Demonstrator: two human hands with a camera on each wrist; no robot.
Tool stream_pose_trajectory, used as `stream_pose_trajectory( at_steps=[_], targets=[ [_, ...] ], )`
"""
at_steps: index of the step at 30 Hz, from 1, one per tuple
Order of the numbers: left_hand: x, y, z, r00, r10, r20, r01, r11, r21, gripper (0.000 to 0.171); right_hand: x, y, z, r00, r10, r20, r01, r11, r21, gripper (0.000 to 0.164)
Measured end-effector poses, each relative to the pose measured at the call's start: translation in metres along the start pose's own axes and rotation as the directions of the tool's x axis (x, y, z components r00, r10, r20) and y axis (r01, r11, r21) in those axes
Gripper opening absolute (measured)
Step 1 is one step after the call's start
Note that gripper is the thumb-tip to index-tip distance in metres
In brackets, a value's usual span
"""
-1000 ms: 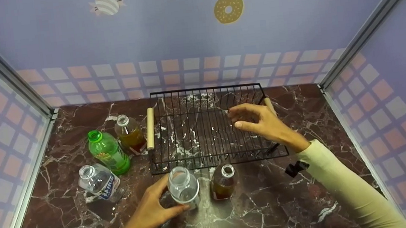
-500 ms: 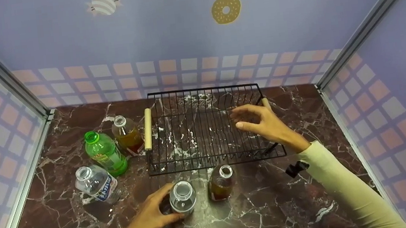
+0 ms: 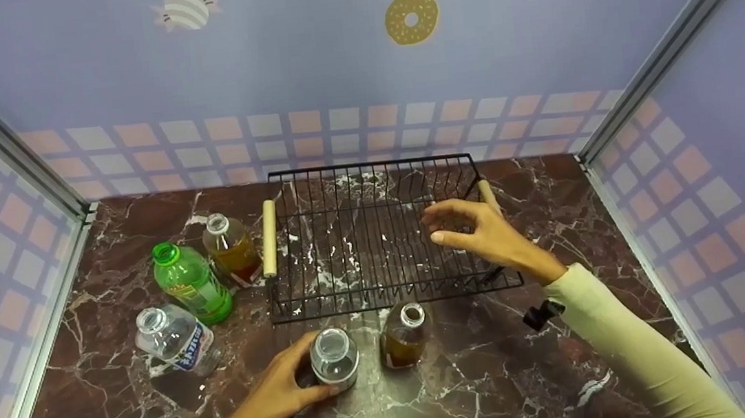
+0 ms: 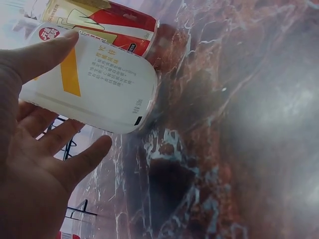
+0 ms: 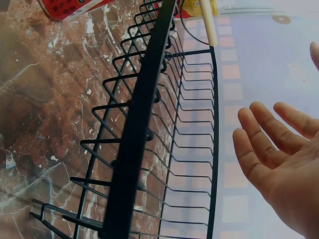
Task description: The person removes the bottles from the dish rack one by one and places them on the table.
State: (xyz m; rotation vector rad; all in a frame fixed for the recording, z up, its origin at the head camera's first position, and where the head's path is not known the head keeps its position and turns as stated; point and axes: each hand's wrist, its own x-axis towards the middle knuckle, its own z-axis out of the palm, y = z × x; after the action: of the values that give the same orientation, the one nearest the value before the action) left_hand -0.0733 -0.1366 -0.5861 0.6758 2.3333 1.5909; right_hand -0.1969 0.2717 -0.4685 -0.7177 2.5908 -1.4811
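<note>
My left hand (image 3: 281, 385) holds a clear, uncapped plastic bottle (image 3: 335, 358), thumb on the near side and fingers round the far side. In the left wrist view this bottle's white label (image 4: 107, 82) with an orange stripe shows, its base at the marble counter. Just right of it stands an open bottle of amber drink (image 3: 404, 336), whose red and cream label (image 4: 122, 22) lies behind the white one. Over the right part of a black wire rack (image 3: 381, 288), my right hand (image 3: 479, 231) hovers with loosely bent fingers, holding nothing.
Left of the rack stand another amber drink bottle (image 3: 233, 250), a green bottle (image 3: 194, 286) and a clear bottle with a blue label (image 3: 179, 343). The rack has wooden handles (image 3: 269, 239) on its sides. Patterned panels (image 3: 328, 47) enclose the counter at back and sides.
The clear bottle in my left hand has come down and toward me beside the amber bottle, then stays nearly still. My right hand has barely moved above the rack.
</note>
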Motion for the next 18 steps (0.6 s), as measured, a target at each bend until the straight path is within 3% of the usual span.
stream_pose_trajectory(
  at_steps=[5,10,14,18],
  targets=[
    [-0.003,0.001,-0.001,1.0,0.012,-0.006,-0.012,1.0,0.025,0.085,0.0,0.002,0.003,1.0,0.014,0.008,-0.014,1.0,0.003,0.048],
    [-0.012,0.01,-0.016,1.0,-0.024,0.0,0.024,0.997,0.07,0.094,-0.001,0.005,0.004,1.0,0.027,0.016,-0.027,1.0,-0.002,0.049],
    [-0.016,0.023,-0.032,0.999,-0.015,-0.03,0.018,0.994,0.11,0.083,-0.004,0.009,0.001,0.999,0.041,0.017,-0.041,0.999,0.017,0.049],
    [-0.012,0.034,-0.043,0.995,0.057,-0.084,-0.045,0.988,0.145,0.061,-0.008,0.013,-0.003,0.999,0.053,0.015,-0.053,0.997,0.05,0.049]
  ],
)
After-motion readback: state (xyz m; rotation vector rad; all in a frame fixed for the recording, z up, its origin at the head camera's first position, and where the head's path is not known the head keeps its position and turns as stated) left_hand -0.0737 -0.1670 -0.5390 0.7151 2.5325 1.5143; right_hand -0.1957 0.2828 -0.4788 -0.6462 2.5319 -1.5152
